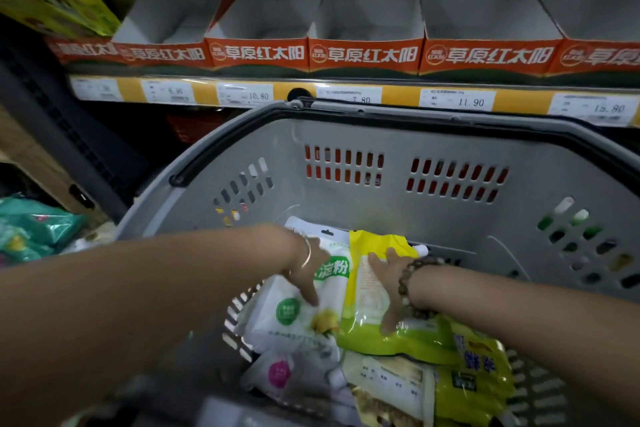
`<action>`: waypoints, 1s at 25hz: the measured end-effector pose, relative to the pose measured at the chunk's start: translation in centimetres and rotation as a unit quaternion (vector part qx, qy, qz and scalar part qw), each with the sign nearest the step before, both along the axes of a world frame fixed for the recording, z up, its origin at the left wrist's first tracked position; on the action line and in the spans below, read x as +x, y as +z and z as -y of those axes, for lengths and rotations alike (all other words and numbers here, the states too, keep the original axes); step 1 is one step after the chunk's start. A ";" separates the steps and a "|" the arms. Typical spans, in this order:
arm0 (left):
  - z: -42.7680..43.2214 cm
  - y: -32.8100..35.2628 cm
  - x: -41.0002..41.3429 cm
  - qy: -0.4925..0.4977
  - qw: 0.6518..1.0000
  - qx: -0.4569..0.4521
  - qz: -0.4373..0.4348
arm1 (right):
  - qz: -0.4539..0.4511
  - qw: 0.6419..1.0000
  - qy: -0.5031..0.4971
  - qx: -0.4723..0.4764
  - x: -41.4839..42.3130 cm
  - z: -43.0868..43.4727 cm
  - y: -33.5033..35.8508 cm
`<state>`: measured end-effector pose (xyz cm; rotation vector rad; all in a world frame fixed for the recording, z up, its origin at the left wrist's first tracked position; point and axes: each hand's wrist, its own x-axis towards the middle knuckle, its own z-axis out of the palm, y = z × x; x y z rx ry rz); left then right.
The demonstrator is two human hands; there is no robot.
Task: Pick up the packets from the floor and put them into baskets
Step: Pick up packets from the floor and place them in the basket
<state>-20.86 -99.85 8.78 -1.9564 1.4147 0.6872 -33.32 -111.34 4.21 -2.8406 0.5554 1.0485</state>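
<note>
While left hand (304,274), right hand (388,284) press packets (360,291) in basket (381,135) | teal bags (31,229) beside

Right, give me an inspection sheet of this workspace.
Surface: grey basket, slotted walls, packets piled inside.
Job's things: white packet and yellow-green packet lie side by side on top of the pile; teal packets outside the basket, at left.
Clutter: cardboard box, far left.
Hands: left hand touches the white packet; right hand lies spread on the yellow-green packet.
Cables: nothing seen.
Surroundings: shelf with empty white display trays, price labels below.
</note>
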 end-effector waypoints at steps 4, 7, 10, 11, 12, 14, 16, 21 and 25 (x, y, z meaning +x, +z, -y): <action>-1.2 5.6 1.0 0.040 0.986 -0.146 -0.065 | 0.178 0.984 0.013 0.012 1.9 -0.6 6.2; -4.8 9.5 1.9 0.068 0.956 -0.279 -0.059 | 0.317 0.948 -0.001 0.003 3.4 -2.1 10.9; -10.8 12.7 3.2 0.098 0.918 -0.381 -0.051 | 0.410 0.912 -0.007 0.028 5.3 -5.3 14.8; -13.0 13.5 3.8 0.111 0.901 -0.417 -0.044 | 0.437 0.898 -0.004 0.046 5.9 -6.7 15.9; -15.4 14.1 4.4 0.125 0.883 -0.450 -0.035 | 0.458 0.886 0.002 0.065 6.6 -8.4 16.7; -20.7 14.7 5.6 0.157 0.849 -0.503 -0.014 | 0.478 0.872 0.035 0.098 8.4 -12.5 18.2; -25.7 14.6 6.6 0.191 0.827 -0.529 0.015 | 0.478 0.868 0.083 0.108 10.3 -16.9 19.4; -36.3 11.9 8.4 0.306 0.795 -0.517 0.086 | 0.414 0.883 0.206 0.084 16.2 -28.0 18.9; -43.0 7.0 8.2 0.370 0.779 -0.486 0.142 | 0.333 0.909 0.241 0.069 19.6 -35.8 14.1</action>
